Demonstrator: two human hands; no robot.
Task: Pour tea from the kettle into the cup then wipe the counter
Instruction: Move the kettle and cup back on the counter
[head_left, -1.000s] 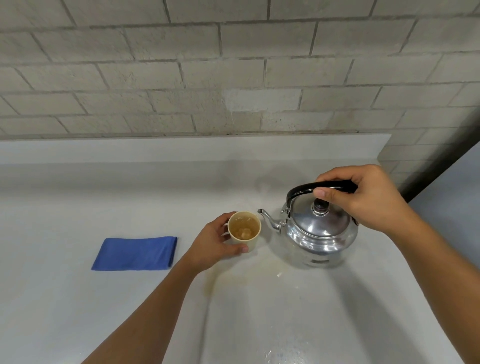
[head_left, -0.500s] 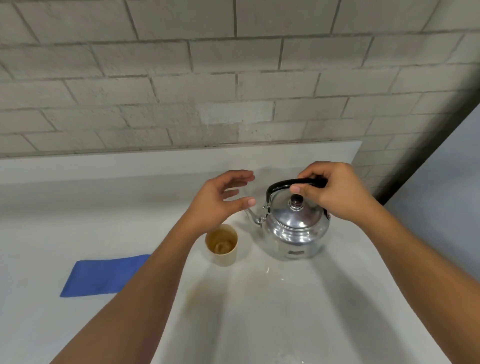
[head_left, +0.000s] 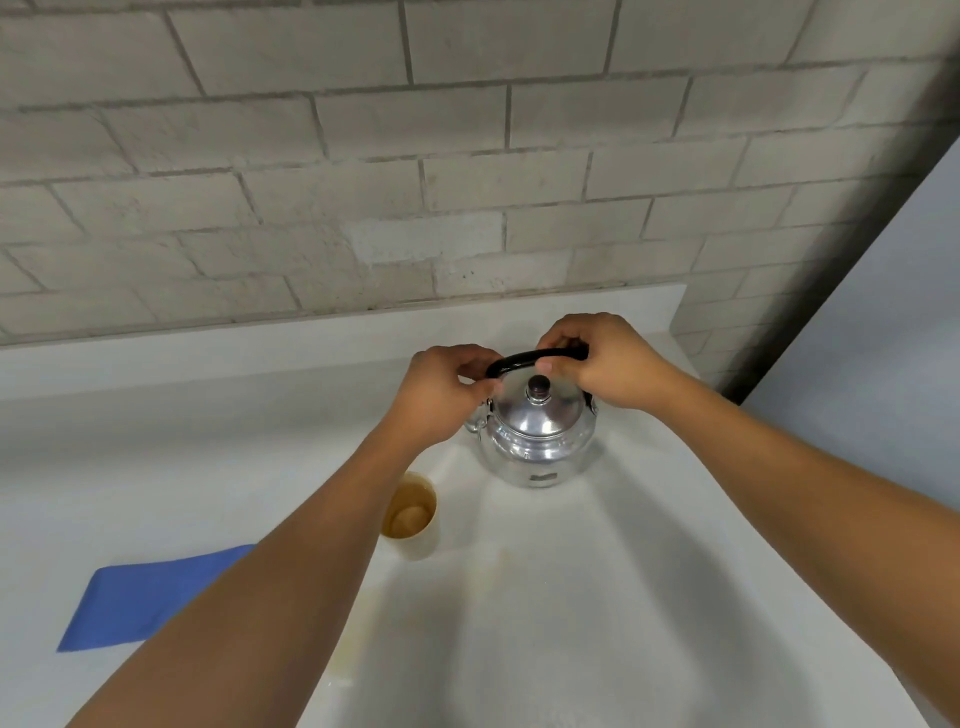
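- Right hand (head_left: 613, 364) and left hand (head_left: 441, 395) closed on black handle (head_left: 535, 358) of polished steel kettle (head_left: 540, 436), near counter's (head_left: 649, 571) back edge.
- Cream cup (head_left: 413, 514) of tea beside left forearm: likely knocked over.
- Tea stains unwiped; folded blue cloth (head_left: 145, 597) untouched, toward front left.

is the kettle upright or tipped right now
Upright: the shiny metal kettle sits flat on the white counter, lid knob up, both hands on its black handle.

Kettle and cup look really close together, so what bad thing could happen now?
The cup holds tea and stands right under the left forearm; if that arm drops or swings back, it could tip over. Both hands, left hand and right hand, grip the kettle handle, and a jerky lift might slosh tea. Brownish drips already mark the counter, while the blue cloth lies untouched.
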